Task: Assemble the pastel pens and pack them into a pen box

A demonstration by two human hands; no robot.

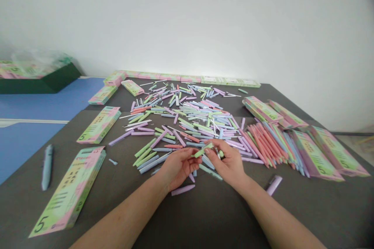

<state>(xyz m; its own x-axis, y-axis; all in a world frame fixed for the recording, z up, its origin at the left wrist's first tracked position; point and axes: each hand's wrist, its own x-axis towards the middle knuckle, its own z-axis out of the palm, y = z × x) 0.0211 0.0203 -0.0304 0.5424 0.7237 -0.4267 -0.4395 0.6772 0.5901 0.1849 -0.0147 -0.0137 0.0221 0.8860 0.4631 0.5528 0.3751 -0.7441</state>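
A light green pen piece [201,151] with a clear end is pinched between my two hands, above the near edge of a large pile of pen parts [187,124]. My left hand [181,165] has thumb and forefinger closed on its left end, the other fingers loosely curled. The thumb and fingers of my right hand [229,162] close on its right end. Small clear and green pieces show by the right fingers, too small to name. Below the left hand lies a purple pen barrel [183,190] on the dark table [213,218].
Finished-looking pens [263,144] lie in a row at right, beside several printed boxes [318,155]. More boxes [68,186] line the left side and back edge. A blue pen [47,167] lies far left, a purple cap [274,185] near right. A green tray [41,83] stands beyond.
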